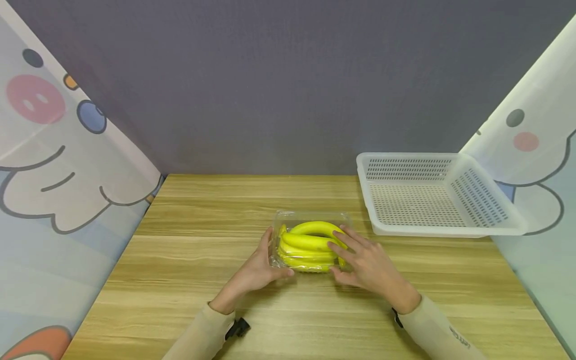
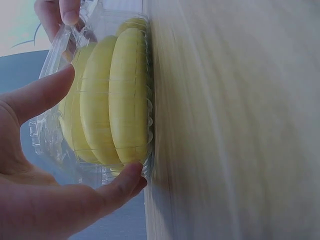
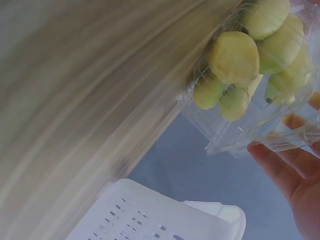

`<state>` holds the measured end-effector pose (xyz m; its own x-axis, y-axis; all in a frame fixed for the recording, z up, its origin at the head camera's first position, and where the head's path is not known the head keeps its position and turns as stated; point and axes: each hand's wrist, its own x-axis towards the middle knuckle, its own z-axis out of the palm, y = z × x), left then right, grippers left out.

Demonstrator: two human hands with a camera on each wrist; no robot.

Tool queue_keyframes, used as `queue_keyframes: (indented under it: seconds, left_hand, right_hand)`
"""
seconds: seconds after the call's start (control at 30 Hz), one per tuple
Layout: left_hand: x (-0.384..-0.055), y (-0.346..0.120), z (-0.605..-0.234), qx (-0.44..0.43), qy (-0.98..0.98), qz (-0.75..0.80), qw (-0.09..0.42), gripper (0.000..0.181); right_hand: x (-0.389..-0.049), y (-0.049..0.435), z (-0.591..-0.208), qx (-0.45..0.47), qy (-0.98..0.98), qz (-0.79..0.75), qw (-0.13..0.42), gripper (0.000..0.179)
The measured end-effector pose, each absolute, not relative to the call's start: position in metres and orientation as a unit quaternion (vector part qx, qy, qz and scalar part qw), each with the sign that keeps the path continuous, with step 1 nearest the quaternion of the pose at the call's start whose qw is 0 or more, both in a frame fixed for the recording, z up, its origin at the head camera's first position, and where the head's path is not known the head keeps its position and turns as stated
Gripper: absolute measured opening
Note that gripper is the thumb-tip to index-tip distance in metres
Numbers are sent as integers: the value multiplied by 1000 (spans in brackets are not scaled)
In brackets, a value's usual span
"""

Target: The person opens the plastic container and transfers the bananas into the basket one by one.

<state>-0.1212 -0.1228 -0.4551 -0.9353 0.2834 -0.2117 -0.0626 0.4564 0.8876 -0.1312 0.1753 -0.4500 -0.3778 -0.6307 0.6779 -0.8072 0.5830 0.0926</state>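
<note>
A clear plastic clamshell box (image 1: 281,216) with several yellow bananas (image 1: 308,242) inside stands on the wooden table. My left hand (image 1: 258,267) grips the box's left side, thumb at the front corner and fingers along the side. From the left wrist view, the bananas (image 2: 127,95) lie stacked behind the clear wall. On the right, my right hand (image 1: 371,260) holds the box's edge, its fingers reaching over the top and its thumb low at the front. Fingers (image 3: 275,167) meet the clear plastic edge in the right wrist view, some of them seen through it.
A white perforated plastic basket (image 1: 373,220) stands at the back right of the table (image 1: 202,210). Behind rises a dark grey panel (image 1: 288,90). Cartoon-printed sheets (image 1: 90,165) border both sides.
</note>
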Motion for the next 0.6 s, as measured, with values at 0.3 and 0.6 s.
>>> queue_keyframes:
  seconds: [0.3,0.6]
  left_hand:
    - [-121,-124,-455,77,837,516,165,127]
    - [-122,-128,-453,90,836,512,178,125]
  right_hand:
    - [-134,177,-446,437,-820,146,340,47]
    - [-133,176,-446,434,-820,154,341,49]
